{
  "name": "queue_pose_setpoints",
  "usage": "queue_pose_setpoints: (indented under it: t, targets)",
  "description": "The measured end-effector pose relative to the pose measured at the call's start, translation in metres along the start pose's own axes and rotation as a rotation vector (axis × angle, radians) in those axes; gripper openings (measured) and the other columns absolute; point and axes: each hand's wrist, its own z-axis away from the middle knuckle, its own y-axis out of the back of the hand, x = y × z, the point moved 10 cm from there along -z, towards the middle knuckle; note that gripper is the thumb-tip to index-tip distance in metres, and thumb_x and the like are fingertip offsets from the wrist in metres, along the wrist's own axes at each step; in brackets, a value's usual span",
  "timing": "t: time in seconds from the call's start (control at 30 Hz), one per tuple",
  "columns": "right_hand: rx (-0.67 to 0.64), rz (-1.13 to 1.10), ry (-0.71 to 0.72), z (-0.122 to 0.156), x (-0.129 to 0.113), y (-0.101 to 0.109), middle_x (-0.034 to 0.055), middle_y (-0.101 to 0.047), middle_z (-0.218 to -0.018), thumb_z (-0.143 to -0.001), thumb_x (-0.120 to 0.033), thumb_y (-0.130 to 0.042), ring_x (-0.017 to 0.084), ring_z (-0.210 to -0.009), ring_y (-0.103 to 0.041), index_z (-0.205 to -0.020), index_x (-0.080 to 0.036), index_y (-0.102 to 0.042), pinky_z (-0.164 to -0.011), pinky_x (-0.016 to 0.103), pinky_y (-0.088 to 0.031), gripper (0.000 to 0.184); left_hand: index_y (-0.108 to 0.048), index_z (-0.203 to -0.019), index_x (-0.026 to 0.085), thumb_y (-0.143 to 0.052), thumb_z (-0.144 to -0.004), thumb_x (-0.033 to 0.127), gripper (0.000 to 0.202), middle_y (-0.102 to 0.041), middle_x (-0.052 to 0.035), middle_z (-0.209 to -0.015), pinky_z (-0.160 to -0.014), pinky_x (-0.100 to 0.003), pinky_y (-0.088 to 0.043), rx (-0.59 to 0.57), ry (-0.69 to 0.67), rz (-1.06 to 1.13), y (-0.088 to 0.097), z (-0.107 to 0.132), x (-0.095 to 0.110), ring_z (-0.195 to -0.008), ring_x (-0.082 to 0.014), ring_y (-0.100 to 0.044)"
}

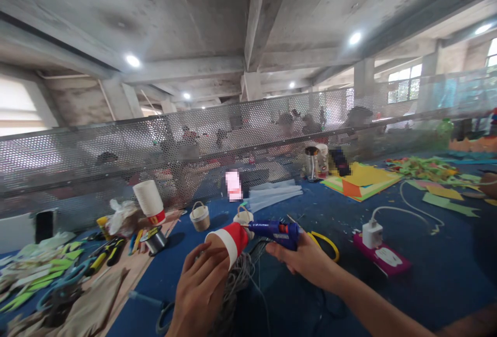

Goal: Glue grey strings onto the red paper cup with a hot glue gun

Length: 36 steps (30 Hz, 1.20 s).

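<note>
My left hand (204, 280) is wrapped round a red and white paper cup (233, 241), which lies tilted on its side. In my right hand (310, 257) is a blue hot glue gun (274, 231), gripped by its handle. Its nozzle points left at the red end of the cup, though I cannot tell whether it touches. Just behind the cup is a small cream basket (244, 217), partly hidden. A similar small basket with a handle (200, 217) stands upright to its left. Under the cup lies grey cord (238, 280) in a loose bundle.
Yellow-handled scissors (330, 244) lie by my right hand. A magenta power strip (382, 254) with a white plug (371, 233) is at the right. Stacked paper cups (149, 200) and pliers (103, 257) are at the left. A perforated metal screen (217, 140) stands behind the table.
</note>
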Motion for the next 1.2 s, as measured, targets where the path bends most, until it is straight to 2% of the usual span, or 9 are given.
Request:
queue_pose_setpoints:
  t: [0.33, 0.47, 0.57, 0.6, 0.7, 0.77, 0.87, 0.97, 1.2]
  targets:
    - [-0.001, 0.010, 0.018, 0.000, -0.004, 0.001, -0.0065, -0.047, -0.053, -0.079, -0.057, -0.064, 0.007, -0.043, -0.039, -0.078, -0.017, -0.061, -0.044, 0.019, -0.034, 0.040, -0.065, -0.080, 0.022, -0.052, -0.086, 0.004, 0.023, -0.076, 0.0018, -0.079, -0.096, -0.033, -0.039, 0.001, 0.025, 0.050, -0.003, 0.002, 0.002, -0.079, -0.0137, -0.071]
    - [-0.049, -0.083, 0.092, -0.003, -0.013, -0.003, -0.0012, -0.063, -0.069, -0.083, -0.057, -0.058, 0.007, -0.043, -0.047, -0.083, -0.016, -0.060, -0.046, 0.021, -0.037, 0.041, -0.067, -0.085, 0.020, -0.060, -0.085, 0.007, 0.014, -0.076, -0.0031, -0.086, -0.096, -0.036, -0.044, 0.008, 0.118, 0.044, -0.006, 0.012, -0.016, -0.085, -0.0177, -0.070]
    - [0.046, -0.065, 0.104, -0.010, -0.008, 0.007, -0.0006, -0.065, -0.072, -0.084, -0.057, -0.057, 0.008, -0.043, -0.047, -0.090, -0.016, -0.060, -0.045, 0.022, -0.036, 0.042, -0.071, -0.092, 0.019, -0.067, -0.084, 0.018, 0.009, -0.076, -0.0055, -0.089, -0.093, -0.037, -0.048, 0.082, 0.240, 0.055, -0.002, 0.022, -0.036, -0.089, -0.0214, -0.069]
    - [0.107, -0.025, 0.118, -0.012, -0.006, 0.013, -0.0009, -0.064, -0.070, -0.084, -0.057, -0.058, 0.010, -0.048, -0.049, -0.089, -0.017, -0.060, -0.047, 0.022, -0.037, 0.040, -0.072, -0.093, 0.019, -0.068, -0.084, 0.021, 0.011, -0.077, -0.0058, -0.090, -0.091, -0.036, -0.050, 0.099, 0.302, 0.073, -0.001, 0.025, -0.043, -0.090, -0.0222, -0.069]
    - [0.232, 0.171, 0.241, -0.014, -0.007, 0.025, 0.0022, -0.065, -0.085, -0.085, -0.047, -0.060, 0.017, -0.076, -0.060, -0.091, -0.018, -0.059, -0.068, 0.025, -0.045, 0.029, -0.074, -0.093, 0.019, -0.067, -0.084, 0.031, 0.016, -0.077, -0.0058, -0.094, -0.085, -0.034, -0.054, 0.103, 0.509, 0.173, -0.004, 0.033, -0.063, -0.089, -0.0234, -0.070]
    - [0.237, 0.431, 0.242, -0.017, -0.001, 0.023, 0.0051, -0.064, -0.093, -0.083, -0.037, -0.062, 0.021, -0.084, -0.060, -0.096, -0.018, -0.058, -0.074, 0.029, -0.045, 0.023, -0.075, -0.091, 0.018, -0.066, -0.083, 0.035, 0.020, -0.077, -0.0055, -0.095, -0.082, -0.033, -0.055, 0.092, 0.629, 0.255, -0.007, 0.037, -0.071, -0.086, -0.0238, -0.071]
    - [0.204, 0.721, 0.179, -0.021, 0.014, 0.019, 0.0101, -0.061, -0.108, -0.078, -0.024, -0.061, 0.025, -0.092, -0.061, -0.106, -0.017, -0.058, -0.079, 0.032, -0.044, 0.029, -0.075, -0.093, 0.017, -0.067, -0.081, 0.040, 0.027, -0.078, -0.0043, -0.094, -0.078, -0.030, -0.056, 0.077, 0.777, 0.355, -0.012, 0.042, -0.077, -0.086, -0.0246, -0.071]
    - [0.164, 0.859, 0.131, -0.024, 0.026, 0.014, 0.0130, -0.059, -0.111, -0.079, -0.021, -0.057, 0.028, -0.099, -0.060, -0.108, -0.015, -0.058, -0.084, 0.035, -0.044, 0.030, -0.076, -0.094, 0.017, -0.069, -0.079, 0.041, 0.030, -0.078, -0.0040, -0.094, -0.077, -0.030, -0.056, 0.085, 0.860, 0.408, -0.015, 0.046, -0.080, -0.087, -0.0256, -0.071]
    - [0.100, 1.016, 0.096, -0.028, 0.042, 0.004, 0.0142, -0.058, -0.115, -0.079, -0.015, -0.057, 0.028, -0.109, -0.056, -0.115, -0.014, -0.058, -0.094, 0.036, -0.040, 0.036, -0.076, -0.095, 0.016, -0.071, -0.076, 0.043, 0.034, -0.077, -0.0054, -0.097, -0.078, -0.031, -0.055, 0.095, 0.934, 0.480, -0.019, 0.053, -0.083, -0.092, -0.0274, -0.069]
